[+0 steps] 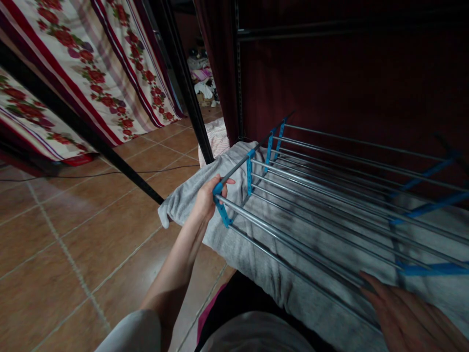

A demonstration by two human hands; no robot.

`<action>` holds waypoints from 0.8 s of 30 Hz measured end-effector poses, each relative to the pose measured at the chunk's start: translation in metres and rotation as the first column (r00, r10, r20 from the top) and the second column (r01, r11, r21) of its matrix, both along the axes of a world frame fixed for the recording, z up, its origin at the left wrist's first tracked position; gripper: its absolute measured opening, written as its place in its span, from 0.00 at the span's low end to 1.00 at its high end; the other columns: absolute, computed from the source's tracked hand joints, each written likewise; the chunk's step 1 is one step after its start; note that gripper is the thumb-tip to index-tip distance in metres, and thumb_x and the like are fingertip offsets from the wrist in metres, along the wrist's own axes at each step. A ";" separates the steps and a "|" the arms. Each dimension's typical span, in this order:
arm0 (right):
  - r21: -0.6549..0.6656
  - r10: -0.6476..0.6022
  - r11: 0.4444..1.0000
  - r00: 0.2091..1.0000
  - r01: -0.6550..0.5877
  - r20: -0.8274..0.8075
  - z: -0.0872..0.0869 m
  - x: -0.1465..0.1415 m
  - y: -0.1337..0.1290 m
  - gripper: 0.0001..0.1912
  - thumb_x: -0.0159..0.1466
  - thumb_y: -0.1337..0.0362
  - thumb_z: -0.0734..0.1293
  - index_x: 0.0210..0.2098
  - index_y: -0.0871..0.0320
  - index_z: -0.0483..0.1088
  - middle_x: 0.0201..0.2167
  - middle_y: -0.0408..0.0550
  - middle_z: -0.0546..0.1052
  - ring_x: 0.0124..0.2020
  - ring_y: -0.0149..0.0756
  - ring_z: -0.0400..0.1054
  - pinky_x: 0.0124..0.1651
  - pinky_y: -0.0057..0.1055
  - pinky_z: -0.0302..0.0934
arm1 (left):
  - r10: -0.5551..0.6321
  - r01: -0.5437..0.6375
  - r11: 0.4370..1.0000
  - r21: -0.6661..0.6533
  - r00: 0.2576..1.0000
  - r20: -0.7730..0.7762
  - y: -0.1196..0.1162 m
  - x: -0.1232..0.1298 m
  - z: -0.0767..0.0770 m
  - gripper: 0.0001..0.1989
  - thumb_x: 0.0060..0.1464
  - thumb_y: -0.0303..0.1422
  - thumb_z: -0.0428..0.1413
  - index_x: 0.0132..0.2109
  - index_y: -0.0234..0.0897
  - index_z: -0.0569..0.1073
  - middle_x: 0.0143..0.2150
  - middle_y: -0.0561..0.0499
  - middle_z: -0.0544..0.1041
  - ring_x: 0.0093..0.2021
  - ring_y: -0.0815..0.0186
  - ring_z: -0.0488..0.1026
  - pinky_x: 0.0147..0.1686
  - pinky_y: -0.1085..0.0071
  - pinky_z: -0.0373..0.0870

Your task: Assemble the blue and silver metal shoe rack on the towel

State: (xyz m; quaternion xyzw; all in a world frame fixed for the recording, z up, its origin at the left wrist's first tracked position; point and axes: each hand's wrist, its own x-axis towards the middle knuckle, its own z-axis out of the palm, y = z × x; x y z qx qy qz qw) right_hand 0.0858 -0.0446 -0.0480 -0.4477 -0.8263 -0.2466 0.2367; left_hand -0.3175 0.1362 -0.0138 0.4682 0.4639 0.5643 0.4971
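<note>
A metal rack (293,230) of long grey bars with blue plastic joints lies across a grey blanket (227,244). My left hand (209,195) is closed round the rack's near left corner, at a blue joint, with the thumb and a finger showing past the bar. At the lower right, my right hand (410,313) rests against the front bars, its fingers close together and partly stretched; the thumb and the underside of the hand are hidden, so its hold cannot be made out.
Black metal posts (188,88) slope past the left side. Beyond them hangs a flowered curtain (98,73) over a tiled floor (91,220) crossed by a thin cable. Dark red cloth (348,83) hangs behind the rack; heaped clothes (203,80) lie farther back.
</note>
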 end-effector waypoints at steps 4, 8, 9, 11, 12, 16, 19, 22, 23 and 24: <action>0.030 0.004 1.000 1.000 -0.004 0.016 0.002 0.000 0.002 0.23 0.68 0.64 0.63 0.63 0.54 0.61 0.39 0.44 0.79 0.34 0.38 0.71 0.44 0.36 0.59 | 0.011 -0.011 1.000 0.000 1.000 -0.001 -0.001 0.001 0.000 0.24 0.59 0.46 0.46 0.37 0.30 0.76 0.17 0.54 0.64 0.15 0.73 0.58 0.17 0.73 0.54; 0.064 0.006 0.998 0.998 -0.009 0.055 0.001 0.005 0.003 0.23 0.68 0.65 0.64 0.62 0.55 0.62 0.39 0.44 0.79 0.33 0.38 0.70 0.41 0.36 0.58 | 0.025 -0.025 1.000 0.000 1.000 0.003 -0.001 0.002 -0.001 0.25 0.59 0.47 0.44 0.36 0.30 0.76 0.17 0.53 0.64 0.15 0.73 0.57 0.17 0.73 0.54; 0.063 0.009 0.998 0.998 -0.013 0.062 0.001 0.006 0.003 0.22 0.68 0.65 0.63 0.61 0.55 0.63 0.40 0.44 0.79 0.33 0.38 0.70 0.40 0.36 0.58 | 0.030 -0.030 1.000 0.004 1.000 0.001 -0.001 0.002 -0.001 0.25 0.59 0.47 0.45 0.36 0.31 0.76 0.17 0.53 0.64 0.15 0.73 0.57 0.17 0.73 0.54; 0.042 0.010 0.999 0.997 -0.013 0.070 0.000 0.008 0.003 0.20 0.68 0.64 0.62 0.60 0.56 0.65 0.42 0.44 0.78 0.34 0.38 0.70 0.40 0.36 0.58 | 0.042 -0.041 0.999 0.016 0.999 -0.005 -0.001 0.003 -0.002 0.24 0.59 0.46 0.45 0.35 0.31 0.76 0.17 0.54 0.64 0.15 0.73 0.57 0.17 0.73 0.54; 0.028 0.016 0.999 0.997 -0.019 0.074 -0.001 0.009 0.003 0.19 0.69 0.65 0.61 0.59 0.56 0.66 0.43 0.44 0.78 0.35 0.38 0.70 0.40 0.35 0.58 | 0.048 -0.048 0.999 0.020 0.999 -0.007 -0.001 0.004 -0.002 0.23 0.59 0.46 0.45 0.36 0.31 0.76 0.17 0.54 0.64 0.15 0.73 0.57 0.17 0.73 0.54; 0.041 0.065 0.997 0.993 -0.070 0.102 -0.001 0.012 0.005 0.14 0.68 0.67 0.61 0.52 0.56 0.71 0.46 0.43 0.77 0.38 0.36 0.71 0.41 0.34 0.58 | 0.074 -0.074 0.997 0.033 0.997 0.000 -0.001 0.005 -0.002 0.23 0.59 0.45 0.45 0.35 0.31 0.77 0.17 0.54 0.63 0.15 0.73 0.57 0.17 0.73 0.52; 0.047 0.094 0.994 0.986 -0.101 0.141 0.000 0.015 0.007 0.15 0.67 0.72 0.60 0.50 0.55 0.72 0.48 0.42 0.76 0.40 0.37 0.71 0.43 0.34 0.59 | 0.081 -0.081 0.996 0.036 0.997 0.007 -0.001 0.006 -0.002 0.23 0.59 0.44 0.45 0.34 0.32 0.77 0.17 0.54 0.63 0.15 0.73 0.57 0.17 0.73 0.52; 0.039 0.095 0.994 0.986 -0.101 0.140 0.002 0.016 0.008 0.21 0.66 0.71 0.60 0.57 0.51 0.68 0.47 0.40 0.77 0.40 0.36 0.72 0.42 0.32 0.59 | 0.089 -0.089 0.995 0.034 0.996 0.009 -0.001 0.007 -0.002 0.23 0.59 0.45 0.45 0.34 0.32 0.77 0.16 0.54 0.63 0.16 0.73 0.57 0.17 0.73 0.52; 0.031 0.099 0.994 0.986 -0.104 0.131 0.003 0.016 0.008 0.22 0.67 0.70 0.60 0.59 0.50 0.66 0.46 0.40 0.77 0.39 0.35 0.72 0.41 0.32 0.59 | 0.092 -0.092 0.995 0.034 0.996 0.008 0.000 0.007 -0.002 0.24 0.60 0.45 0.45 0.34 0.31 0.77 0.16 0.54 0.62 0.16 0.72 0.57 0.17 0.73 0.53; 0.015 0.101 0.995 0.987 -0.104 0.123 0.003 0.016 0.008 0.22 0.67 0.69 0.60 0.60 0.50 0.65 0.45 0.40 0.77 0.38 0.34 0.72 0.41 0.31 0.59 | 0.096 -0.096 0.995 0.035 0.995 0.006 0.000 0.007 -0.002 0.24 0.60 0.45 0.45 0.35 0.31 0.77 0.16 0.54 0.62 0.16 0.72 0.57 0.17 0.73 0.53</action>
